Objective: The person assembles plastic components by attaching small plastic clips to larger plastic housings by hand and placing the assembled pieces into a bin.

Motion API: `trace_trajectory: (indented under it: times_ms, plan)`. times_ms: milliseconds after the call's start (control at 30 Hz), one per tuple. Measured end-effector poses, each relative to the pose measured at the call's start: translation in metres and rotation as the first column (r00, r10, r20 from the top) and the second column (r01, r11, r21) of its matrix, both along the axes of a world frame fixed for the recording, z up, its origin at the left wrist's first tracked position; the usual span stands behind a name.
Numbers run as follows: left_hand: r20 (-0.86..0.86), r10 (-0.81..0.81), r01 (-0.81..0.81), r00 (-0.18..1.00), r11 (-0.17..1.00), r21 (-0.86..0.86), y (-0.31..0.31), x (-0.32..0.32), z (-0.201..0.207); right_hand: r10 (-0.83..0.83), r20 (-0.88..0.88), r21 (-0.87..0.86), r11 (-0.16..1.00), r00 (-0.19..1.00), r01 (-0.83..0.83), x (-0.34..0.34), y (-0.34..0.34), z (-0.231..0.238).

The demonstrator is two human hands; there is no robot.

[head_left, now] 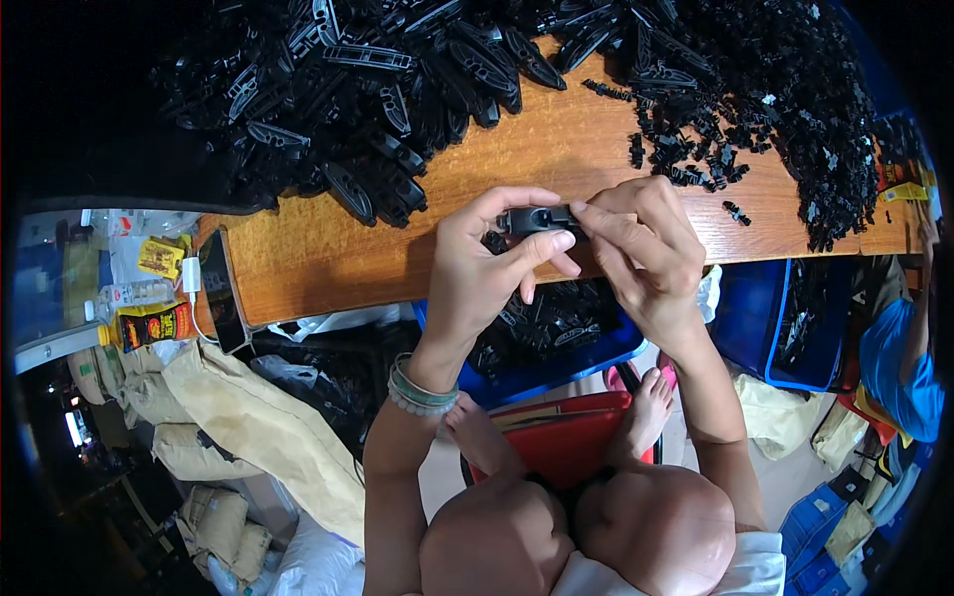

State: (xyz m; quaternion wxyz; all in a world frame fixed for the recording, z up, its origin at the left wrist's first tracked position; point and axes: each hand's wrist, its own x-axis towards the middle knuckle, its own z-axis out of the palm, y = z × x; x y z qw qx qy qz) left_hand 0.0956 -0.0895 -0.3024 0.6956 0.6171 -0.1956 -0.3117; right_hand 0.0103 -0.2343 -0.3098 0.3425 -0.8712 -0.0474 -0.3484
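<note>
A black plastic part (pixel 542 220) is held up above the near edge of the bench (pixel 328 263), between the person's two hands. The left hand (pixel 487 243) grasps it from the left, thumb along its near side and index finger along its far side. The right hand (pixel 646 248) has its thumb and index fingers pinched together at the part's right end; whether they also grip a smaller piece is hidden. Pale bracelets (pixel 417 397) circle the left wrist.

On the bench, a heap of long black plastic pieces (pixel 397 89) spreads over the far left, its closest pieces lying just beyond the left hand. On the far right lies a pile of small black clips (pixel 805 119), with loose ones scattered at its left side.

Under the hands, below the bench's near edge, a blue bin (pixel 517 382) contains more black pieces; another blue container (pixel 737 323) stands to its right. Nearer is a red stool (pixel 561 437), by the person's bare feet. To the left are a yellow packet (pixel 159 256) and beige sacks (pixel 248 417). At the far right edge, another person in a blue top (pixel 899 358) is partly visible.
</note>
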Motion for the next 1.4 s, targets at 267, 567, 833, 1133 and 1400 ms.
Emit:
trace_trajectory:
  times_ms: [267,567,833,1133,1400]
  plan:
    - [0.222,0.012,-0.032,0.975,0.996,0.088,0.005,-0.002,0.005,0.078,-0.273,0.436,0.899,0.959,0.051,-0.007,0.003,0.001]
    - [0.077,-0.201,0.175,0.977,0.949,0.261,0.032,-0.023,0.006,0.286,-0.313,0.409,0.901,0.906,-0.144,-0.029,-0.002,-0.005]
    - [0.609,-0.399,0.012,0.686,0.842,0.539,0.048,-0.037,-0.025,-0.406,-0.163,-0.098,0.913,0.899,0.395,-0.004,-0.043,-0.009]
    - [0.983,-0.124,-0.310,-0.137,0.948,0.076,-0.084,0.093,-0.009,-0.537,-0.170,-0.619,0.711,0.826,0.335,0.049,-0.047,-0.015]
    - [0.999,0.024,-0.207,0.032,0.978,-0.017,-0.080,0.083,-0.005,-0.116,-0.134,0.604,0.778,0.984,0.174,0.009,-0.033,-0.013]
